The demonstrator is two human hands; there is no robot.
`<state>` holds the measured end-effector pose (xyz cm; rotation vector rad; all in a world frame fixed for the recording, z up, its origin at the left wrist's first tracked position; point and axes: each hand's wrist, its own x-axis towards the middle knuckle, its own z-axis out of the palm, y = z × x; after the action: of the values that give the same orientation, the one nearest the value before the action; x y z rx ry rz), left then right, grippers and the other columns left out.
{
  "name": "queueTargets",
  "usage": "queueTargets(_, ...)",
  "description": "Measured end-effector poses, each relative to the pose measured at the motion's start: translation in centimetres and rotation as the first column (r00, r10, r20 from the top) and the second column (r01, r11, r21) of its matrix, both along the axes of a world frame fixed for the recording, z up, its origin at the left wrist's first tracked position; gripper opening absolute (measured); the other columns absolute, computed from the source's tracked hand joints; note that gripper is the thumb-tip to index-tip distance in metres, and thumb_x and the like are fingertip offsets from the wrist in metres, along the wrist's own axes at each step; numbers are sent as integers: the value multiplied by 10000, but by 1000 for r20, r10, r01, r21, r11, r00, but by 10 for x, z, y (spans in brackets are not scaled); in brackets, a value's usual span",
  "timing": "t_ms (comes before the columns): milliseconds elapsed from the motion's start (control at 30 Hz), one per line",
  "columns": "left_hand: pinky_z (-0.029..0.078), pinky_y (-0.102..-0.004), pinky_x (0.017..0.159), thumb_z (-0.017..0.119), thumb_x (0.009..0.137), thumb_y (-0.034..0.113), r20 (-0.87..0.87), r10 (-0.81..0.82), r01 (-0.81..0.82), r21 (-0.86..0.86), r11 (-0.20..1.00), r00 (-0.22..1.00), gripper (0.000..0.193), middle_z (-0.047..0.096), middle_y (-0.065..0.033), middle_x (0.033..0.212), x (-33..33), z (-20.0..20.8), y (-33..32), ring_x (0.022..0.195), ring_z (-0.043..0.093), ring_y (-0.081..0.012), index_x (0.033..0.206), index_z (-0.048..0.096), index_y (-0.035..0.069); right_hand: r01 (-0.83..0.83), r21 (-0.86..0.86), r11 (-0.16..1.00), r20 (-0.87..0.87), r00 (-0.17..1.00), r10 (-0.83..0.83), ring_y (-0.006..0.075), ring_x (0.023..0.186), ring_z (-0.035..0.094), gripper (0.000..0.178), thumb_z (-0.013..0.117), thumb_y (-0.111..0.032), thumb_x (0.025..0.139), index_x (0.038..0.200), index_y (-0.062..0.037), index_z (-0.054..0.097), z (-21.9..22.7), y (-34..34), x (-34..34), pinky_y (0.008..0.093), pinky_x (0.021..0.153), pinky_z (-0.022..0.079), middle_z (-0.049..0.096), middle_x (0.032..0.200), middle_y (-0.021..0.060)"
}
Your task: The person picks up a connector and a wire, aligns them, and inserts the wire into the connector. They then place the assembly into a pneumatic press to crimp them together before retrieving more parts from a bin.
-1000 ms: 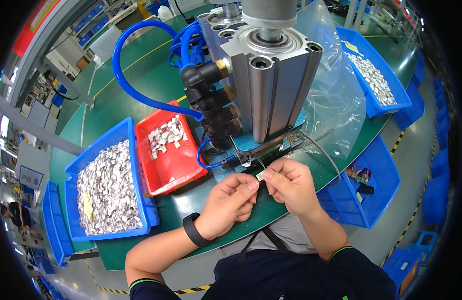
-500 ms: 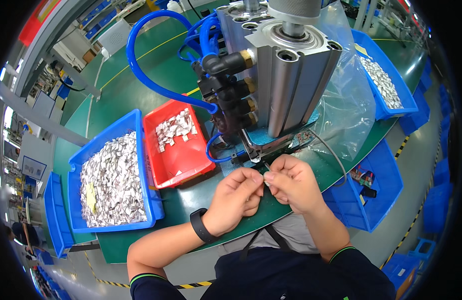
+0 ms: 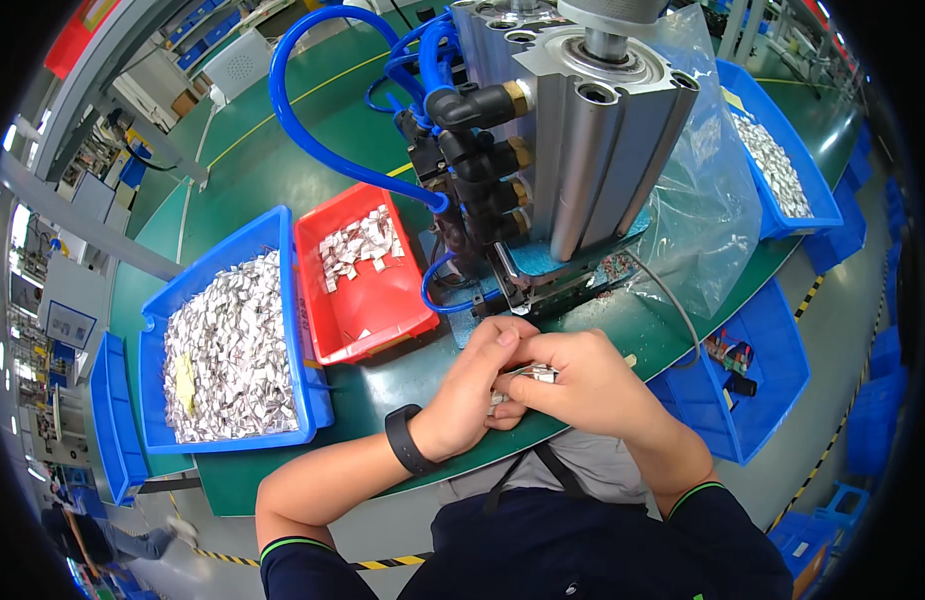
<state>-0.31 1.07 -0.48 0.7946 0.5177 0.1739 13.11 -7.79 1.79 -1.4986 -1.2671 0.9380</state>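
Note:
My left hand (image 3: 469,392) is curled round several small white-and-silver flat pieces (image 3: 498,400), which show in its palm. My right hand (image 3: 585,383) reaches across into it, thumb and fingers closed on a small silver-white piece (image 3: 538,373); the fingertips are partly hidden. Both hands touch at the bench's near edge, just in front of a press (image 3: 572,170) with metal cylinders, black fittings and blue air hoses. To the left stand a red tray (image 3: 367,325) with some of the same pieces and a blue bin (image 3: 307,400) heaped with them.
A clear plastic bag (image 3: 702,230) lies right of the press, with a blue bin of pieces (image 3: 767,165) beyond. A grey cable (image 3: 672,290) bends down near my right hand. Below the bench's right edge, another blue bin (image 3: 772,370) holds dark parts. Someone (image 3: 102,535) is at the far lower left.
My hands have come back from the press's front toward me. The right fingers, which met the left fingertips, now reach into the left palm, where several pieces show. The view has shifted slightly.

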Motion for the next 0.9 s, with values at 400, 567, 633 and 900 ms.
queueTargets(400, 237, -208, 411, 446, 969, 339, 44, -47, 47, -3, 999, 998, 299, 512, -61, 849, 0, -1, -1, 469, 332, -79, 1135, 406, 93, 115, -77, 990, -413, 900, -136, 113, 686, 606, 105, 593, -42, 828, 856, 47, 642, -6, -4, 16, 255, 614, 478, 649, 730, 64)
queueTargets(567, 235, -209, 411, 505, 955, 139, 67, -49, 51, -27, 998, 997, 100, 539, -63, 832, -1, -7, 0, 464, 327, -67, 1026, 502, 68, 144, -217, 965, -482, 845, -234, 82, 646, 570, 74, 604, -44, 828, 821, 17, 647, -13, -6, 27, 218, 607, 455, 622, 695, 27)
queueTargets(633, 235, -207, 412, 508, 952, 120, 41, -42, 43, -33, 999, 998, 85, 544, -60, 824, -1, -4, 0, 463, 326, -62, 1015, 509, 63, 141, -227, 964, -500, 832, -240, 77, 662, 570, 74, 620, -52, 829, 836, 16, 650, -13, -7, 28, 212, 619, 455, 626, 709, 28)
queueTargets(900, 222, -189, 411, 538, 952, 112, 127, 76, -75, -14, 997, 989, 117, 588, -41, 828, 1, -10, -4, 473, 331, -23, 1048, 532, 45, 134, -96, 986, -494, 854, -164, 68, 766, 589, 139, 668, -93, 851, 901, 36, 656, -19, -22, 19, 211, 676, 475, 670, 831, 61)
